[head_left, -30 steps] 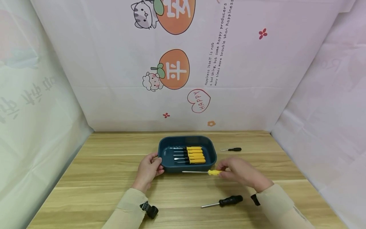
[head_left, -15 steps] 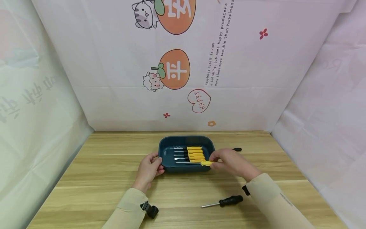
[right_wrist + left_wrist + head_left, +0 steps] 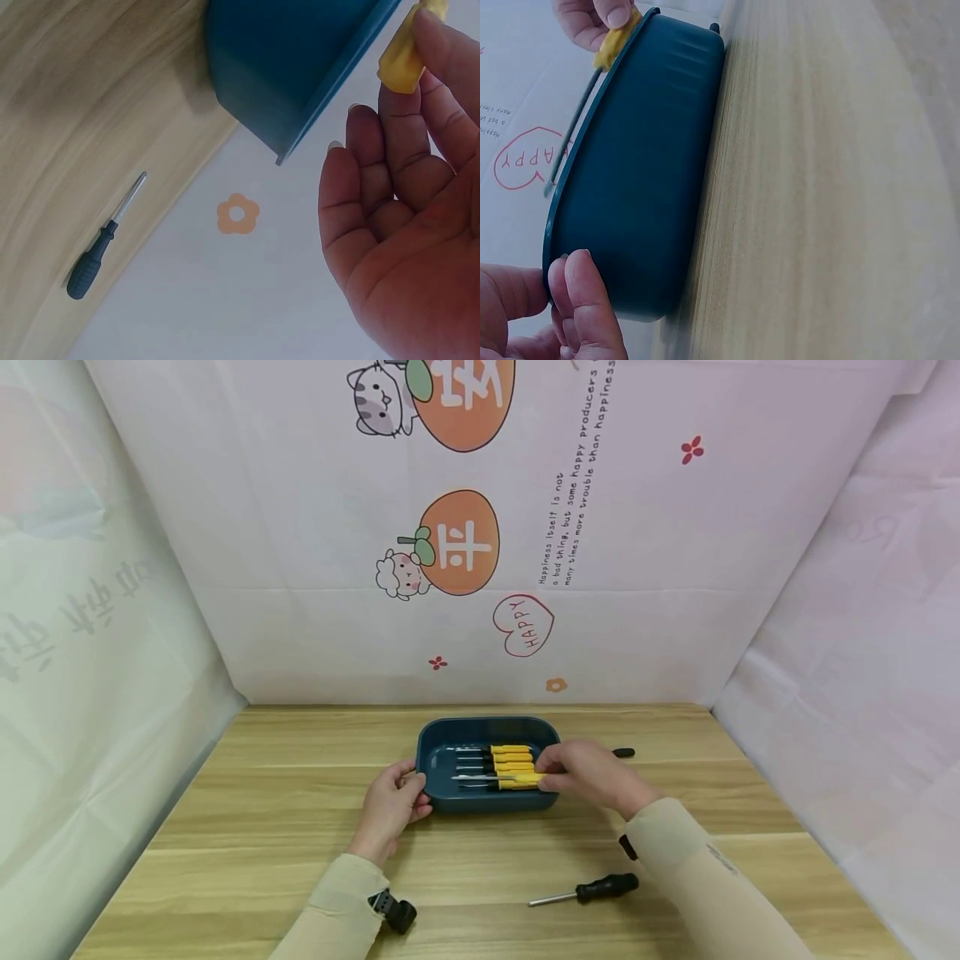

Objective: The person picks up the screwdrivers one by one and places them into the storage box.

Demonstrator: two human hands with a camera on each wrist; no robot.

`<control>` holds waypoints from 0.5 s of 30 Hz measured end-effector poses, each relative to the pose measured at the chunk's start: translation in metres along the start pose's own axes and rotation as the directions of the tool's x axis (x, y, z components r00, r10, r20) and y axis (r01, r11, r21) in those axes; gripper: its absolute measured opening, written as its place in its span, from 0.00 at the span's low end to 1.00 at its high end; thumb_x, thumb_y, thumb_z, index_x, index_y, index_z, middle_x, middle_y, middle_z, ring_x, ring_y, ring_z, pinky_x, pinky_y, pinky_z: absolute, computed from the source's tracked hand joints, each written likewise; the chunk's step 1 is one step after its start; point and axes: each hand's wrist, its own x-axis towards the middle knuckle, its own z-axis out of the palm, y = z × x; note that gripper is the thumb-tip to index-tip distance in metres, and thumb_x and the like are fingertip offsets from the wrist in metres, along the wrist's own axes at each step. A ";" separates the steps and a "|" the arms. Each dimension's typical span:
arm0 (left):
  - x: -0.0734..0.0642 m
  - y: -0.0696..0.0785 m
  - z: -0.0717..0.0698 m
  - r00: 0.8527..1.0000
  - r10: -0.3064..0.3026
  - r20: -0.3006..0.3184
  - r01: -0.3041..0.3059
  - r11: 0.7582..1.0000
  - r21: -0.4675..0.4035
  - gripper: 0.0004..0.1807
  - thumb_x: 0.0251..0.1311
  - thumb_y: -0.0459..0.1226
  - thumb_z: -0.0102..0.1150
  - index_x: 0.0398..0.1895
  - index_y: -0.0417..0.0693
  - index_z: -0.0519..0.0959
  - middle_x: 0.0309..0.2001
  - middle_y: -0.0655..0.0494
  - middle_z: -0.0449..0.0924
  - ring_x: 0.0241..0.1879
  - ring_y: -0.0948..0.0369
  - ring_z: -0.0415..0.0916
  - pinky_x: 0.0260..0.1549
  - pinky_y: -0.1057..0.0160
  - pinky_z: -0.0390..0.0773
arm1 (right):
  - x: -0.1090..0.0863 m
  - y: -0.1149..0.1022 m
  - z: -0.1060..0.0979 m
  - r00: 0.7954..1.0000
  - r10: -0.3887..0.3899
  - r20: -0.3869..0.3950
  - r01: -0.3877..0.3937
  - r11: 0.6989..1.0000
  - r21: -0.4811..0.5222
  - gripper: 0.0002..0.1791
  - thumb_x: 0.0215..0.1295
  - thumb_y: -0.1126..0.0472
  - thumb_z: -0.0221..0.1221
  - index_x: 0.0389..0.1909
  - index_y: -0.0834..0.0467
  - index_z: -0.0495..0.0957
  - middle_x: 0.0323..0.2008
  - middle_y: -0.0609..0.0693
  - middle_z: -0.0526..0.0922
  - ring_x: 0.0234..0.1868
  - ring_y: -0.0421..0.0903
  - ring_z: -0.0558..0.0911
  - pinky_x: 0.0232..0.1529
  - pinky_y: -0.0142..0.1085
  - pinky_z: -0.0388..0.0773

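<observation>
A dark blue rectangular box (image 3: 483, 804) stands on the wooden table, and my left hand (image 3: 388, 802) grips its left front corner. In the left wrist view the thumb is at the rim while the fingers (image 3: 589, 300) lie against the outer wall. Above the box, my right hand (image 3: 596, 772) pinches the end of a screwdriver (image 3: 403, 60) with a yellow handle. Its thin shaft points left, over the box's rim height in the left wrist view. Several yellow-and-black screwdrivers (image 3: 512, 758) lie side by side inside the box, partly hidden beneath the held one.
A larger black-handled screwdriver (image 3: 606, 887) lies on the table (image 3: 300, 827) in front of the right forearm. Behind the right hand a small black screwdriver (image 3: 624, 752) shows only its handle in the head view. Printed white sheets (image 3: 637, 635) enclose the back and sides.
My right hand has carried the yellow screwdriver from in front of the box leftward and back, over the other screwdrivers. The left hand has kept its hold on the box.
</observation>
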 end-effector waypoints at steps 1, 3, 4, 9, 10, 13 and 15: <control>0.000 0.000 0.000 1.000 0.000 -0.001 0.000 1.000 0.000 0.25 0.77 0.36 0.55 0.73 0.39 0.70 0.42 0.47 0.75 0.33 0.60 0.78 0.34 0.66 0.88 | 0.002 0.000 0.000 1.000 -0.009 0.001 0.009 1.000 -0.009 0.05 0.70 0.57 0.68 0.43 0.51 0.86 0.36 0.38 0.84 0.35 0.40 0.77 0.44 0.37 0.81; 0.000 0.000 0.000 1.000 -0.001 -0.002 0.001 1.000 0.002 0.25 0.77 0.36 0.55 0.73 0.39 0.70 0.42 0.47 0.75 0.33 0.60 0.78 0.34 0.66 0.88 | 0.006 0.000 0.001 1.000 -0.023 0.004 0.023 0.999 -0.034 0.06 0.70 0.57 0.68 0.44 0.52 0.87 0.36 0.39 0.85 0.35 0.40 0.77 0.44 0.38 0.81; 0.001 -0.001 0.000 1.000 -0.001 -0.002 0.001 1.000 0.003 0.25 0.77 0.36 0.55 0.73 0.39 0.70 0.42 0.48 0.75 0.33 0.60 0.78 0.34 0.66 0.88 | 0.008 0.000 0.002 1.000 -0.023 0.007 0.023 0.999 -0.045 0.06 0.70 0.57 0.68 0.44 0.52 0.87 0.36 0.39 0.85 0.35 0.40 0.77 0.44 0.38 0.82; 0.001 -0.001 0.001 1.000 -0.005 -0.005 0.005 1.000 0.005 0.24 0.77 0.36 0.55 0.73 0.40 0.71 0.41 0.48 0.75 0.33 0.61 0.78 0.33 0.66 0.88 | 0.016 0.001 0.006 0.999 -0.027 0.028 0.030 0.996 -0.082 0.07 0.70 0.57 0.68 0.45 0.54 0.88 0.37 0.39 0.86 0.35 0.39 0.77 0.44 0.38 0.82; 0.001 -0.001 0.001 1.000 -0.005 -0.006 0.005 1.000 0.005 0.24 0.77 0.36 0.55 0.73 0.40 0.71 0.41 0.48 0.75 0.33 0.61 0.78 0.33 0.66 0.88 | 0.018 0.001 0.007 0.999 -0.028 0.031 0.031 0.995 -0.090 0.07 0.70 0.57 0.68 0.45 0.54 0.88 0.37 0.39 0.85 0.35 0.39 0.77 0.44 0.38 0.82; 0.001 -0.001 0.001 1.000 -0.006 -0.009 0.006 1.000 0.006 0.24 0.77 0.36 0.55 0.73 0.40 0.71 0.41 0.48 0.75 0.33 0.61 0.78 0.33 0.66 0.88 | 0.022 -0.001 0.008 0.999 -0.035 0.039 0.039 0.993 -0.110 0.07 0.70 0.57 0.68 0.44 0.54 0.88 0.36 0.39 0.85 0.34 0.39 0.77 0.44 0.39 0.83; 0.001 -0.001 0.001 1.000 -0.002 -0.007 0.002 1.000 0.003 0.24 0.77 0.36 0.55 0.73 0.39 0.71 0.41 0.48 0.75 0.33 0.61 0.78 0.33 0.66 0.88 | 0.025 -0.002 0.009 0.999 -0.023 0.045 0.029 0.992 -0.120 0.07 0.70 0.56 0.68 0.44 0.54 0.88 0.36 0.39 0.85 0.34 0.39 0.78 0.45 0.40 0.83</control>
